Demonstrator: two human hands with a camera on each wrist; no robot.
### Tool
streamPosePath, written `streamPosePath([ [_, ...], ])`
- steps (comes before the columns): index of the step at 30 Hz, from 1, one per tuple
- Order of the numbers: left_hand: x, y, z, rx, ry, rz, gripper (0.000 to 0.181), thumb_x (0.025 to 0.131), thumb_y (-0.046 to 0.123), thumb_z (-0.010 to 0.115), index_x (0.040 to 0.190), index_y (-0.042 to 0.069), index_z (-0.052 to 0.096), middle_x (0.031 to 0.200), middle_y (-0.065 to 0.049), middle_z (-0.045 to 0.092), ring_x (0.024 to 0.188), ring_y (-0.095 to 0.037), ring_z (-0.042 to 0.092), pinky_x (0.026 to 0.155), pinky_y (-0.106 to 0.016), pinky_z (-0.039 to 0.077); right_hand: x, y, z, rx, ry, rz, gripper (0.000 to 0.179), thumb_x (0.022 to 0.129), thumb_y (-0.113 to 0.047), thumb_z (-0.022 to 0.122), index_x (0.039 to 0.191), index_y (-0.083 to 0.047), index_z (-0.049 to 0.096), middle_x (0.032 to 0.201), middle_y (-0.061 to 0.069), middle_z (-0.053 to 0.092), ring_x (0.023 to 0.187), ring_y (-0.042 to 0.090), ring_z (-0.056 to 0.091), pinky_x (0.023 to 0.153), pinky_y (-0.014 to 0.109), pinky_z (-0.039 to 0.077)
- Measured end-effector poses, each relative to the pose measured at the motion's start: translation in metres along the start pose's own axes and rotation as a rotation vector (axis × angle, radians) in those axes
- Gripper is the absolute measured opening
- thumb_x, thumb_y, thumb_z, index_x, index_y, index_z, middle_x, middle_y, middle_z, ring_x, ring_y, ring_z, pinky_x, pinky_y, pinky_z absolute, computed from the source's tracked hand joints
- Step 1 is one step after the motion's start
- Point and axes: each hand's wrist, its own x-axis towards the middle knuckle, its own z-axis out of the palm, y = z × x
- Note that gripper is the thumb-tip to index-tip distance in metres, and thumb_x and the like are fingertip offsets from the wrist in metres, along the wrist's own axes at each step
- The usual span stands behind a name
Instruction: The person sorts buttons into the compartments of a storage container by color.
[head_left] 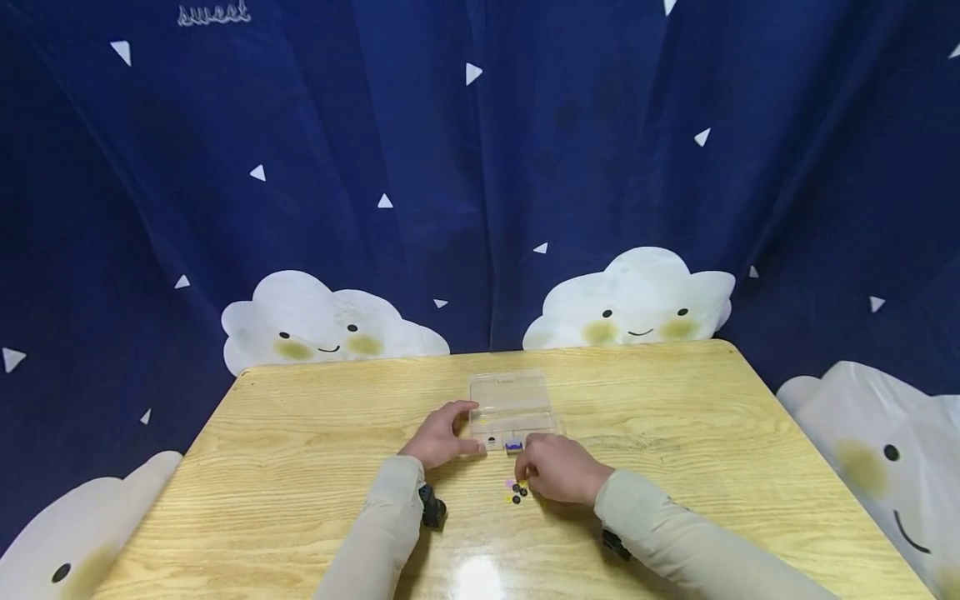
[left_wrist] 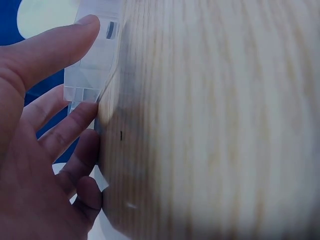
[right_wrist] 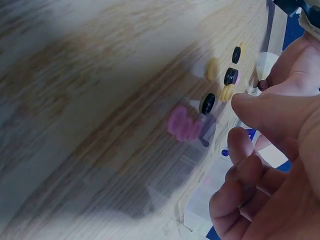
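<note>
A clear plastic box (head_left: 517, 423) with compartments lies on the table, its lid (head_left: 510, 392) raised at the back. My left hand (head_left: 438, 437) holds the box's left end, thumb at the front corner and fingers farther back. Blue pieces (head_left: 513, 447) and a black piece (head_left: 492, 440) sit in its front compartments. In front of the box lie small round button-like pieces: black (right_wrist: 207, 103), yellow (right_wrist: 213, 69) and pink (right_wrist: 184, 125). My right hand (head_left: 561, 469) hovers over them with bent fingers. Its thumb and index fingertips are apart, with nothing visible between them.
The wooden table (head_left: 315, 442) extends around the box. Behind it hangs a dark blue curtain (head_left: 420, 167) printed with white clouds and triangles. A black wrist camera (head_left: 432, 506) is strapped to the left sleeve, and another (head_left: 615, 544) to the right.
</note>
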Motion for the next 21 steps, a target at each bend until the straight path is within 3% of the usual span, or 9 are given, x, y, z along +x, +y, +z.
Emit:
streamPosePath([
  [7,0.002,-0.002,0.002,-0.003,0.019,0.015,0.073,0.079,0.025,0.085,0.144,0.016,0.052,0.143,-0.014,0.054,0.132,-0.034,0.051,0.108,-0.052,0.042,0.001,0.004,0.005,-0.022,0.019,0.006,0.012,0.078,-0.005,0.077,0.079,-0.017,0.078,0.076,-0.006,0.062,0.069,0.005,0.053,0.06,0.021,0.044],
  [21,0.001,-0.005,0.003,-0.03,0.02,0.022,0.073,0.079,0.024,0.085,0.144,0.017,0.052,0.142,-0.014,0.055,0.131,-0.033,0.052,0.107,-0.051,0.043,0.007,0.007,0.016,-0.068,0.062,0.0,0.011,0.08,-0.01,0.076,0.076,-0.02,0.078,0.075,-0.008,0.061,0.068,0.006,0.055,0.061,0.024,0.047],
])
